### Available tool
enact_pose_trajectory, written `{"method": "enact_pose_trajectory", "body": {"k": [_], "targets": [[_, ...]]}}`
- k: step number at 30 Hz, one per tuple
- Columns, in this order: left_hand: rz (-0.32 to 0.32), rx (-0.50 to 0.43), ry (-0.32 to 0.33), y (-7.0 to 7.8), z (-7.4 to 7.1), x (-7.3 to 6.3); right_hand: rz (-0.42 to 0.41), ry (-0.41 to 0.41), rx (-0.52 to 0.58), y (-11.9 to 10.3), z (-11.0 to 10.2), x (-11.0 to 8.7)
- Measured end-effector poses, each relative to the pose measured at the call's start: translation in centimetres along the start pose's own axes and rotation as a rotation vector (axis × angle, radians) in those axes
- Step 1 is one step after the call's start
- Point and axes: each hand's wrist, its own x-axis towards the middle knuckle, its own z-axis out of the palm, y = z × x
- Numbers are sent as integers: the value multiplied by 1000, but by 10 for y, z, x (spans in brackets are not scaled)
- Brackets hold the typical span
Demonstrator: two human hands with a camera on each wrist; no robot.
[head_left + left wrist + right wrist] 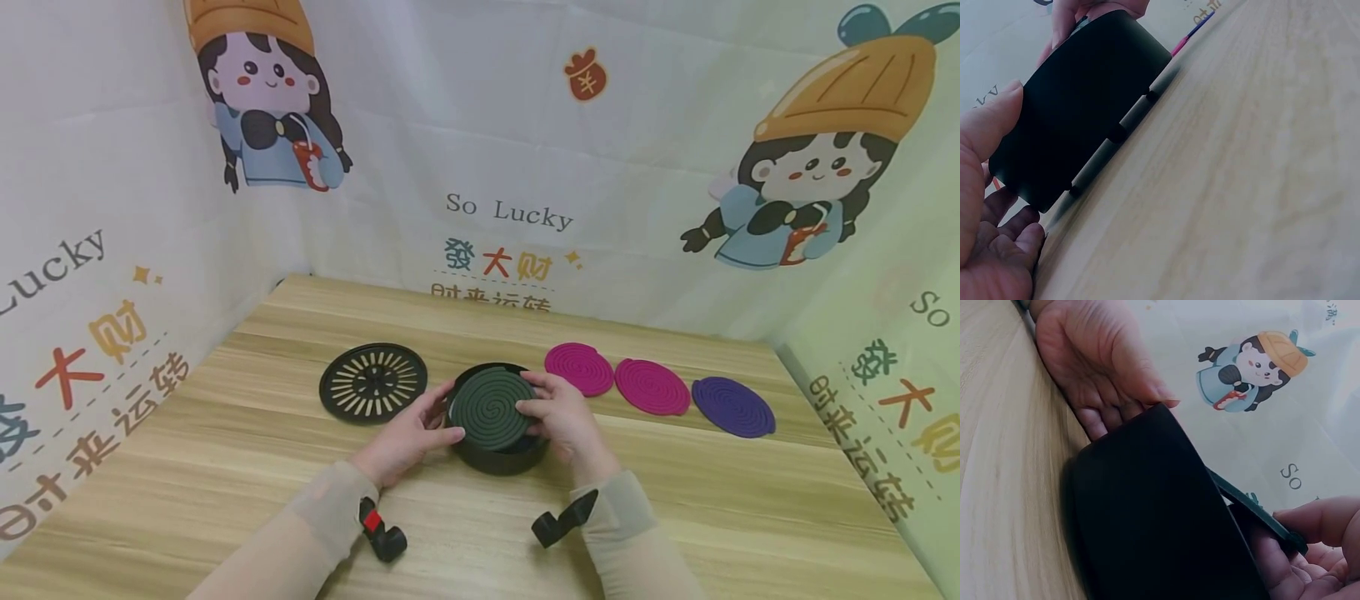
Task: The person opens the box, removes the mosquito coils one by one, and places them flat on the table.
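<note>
A dark green mosquito coil (pixel 492 408) lies tilted over the mouth of a round black tin (pixel 501 462), its right side raised. My right hand (pixel 566 418) pinches that raised edge between thumb and fingers; the right wrist view shows the coil (pixel 1260 509) slanting up from the rim. My left hand (pixel 405 437) grips the tin's left side, thumb at the front and fingers farther round. In the left wrist view the tin (pixel 1085 100) stands on the table, with small notches along its bottom edge. The coil hides most of the tin's inside.
A black slotted round lid (pixel 373 383) lies left of the tin. To the right, two magenta coils (pixel 579 369) and a purple coil (pixel 733 407) lie in a row on the wooden table (pixel 465 533). Printed cloth (pixel 465 125) walls the back and sides.
</note>
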Motion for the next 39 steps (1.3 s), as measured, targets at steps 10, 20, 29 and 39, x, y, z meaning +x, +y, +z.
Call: {"method": "enact_pose_trajectory", "body": {"k": [10,20,29,39], "targets": [[13,-14,8,1,1,0,-12,-17,92,-6,-13,-2],[8,2,19,0,1,-1,-12,24,204,-13,-42,-6],[12,-6,0,0,0,-1,-13,75,289,-15,-74,-16],[18,-10,-12,2,0,-1,-44,118,379,-7,-108,-23]]}}
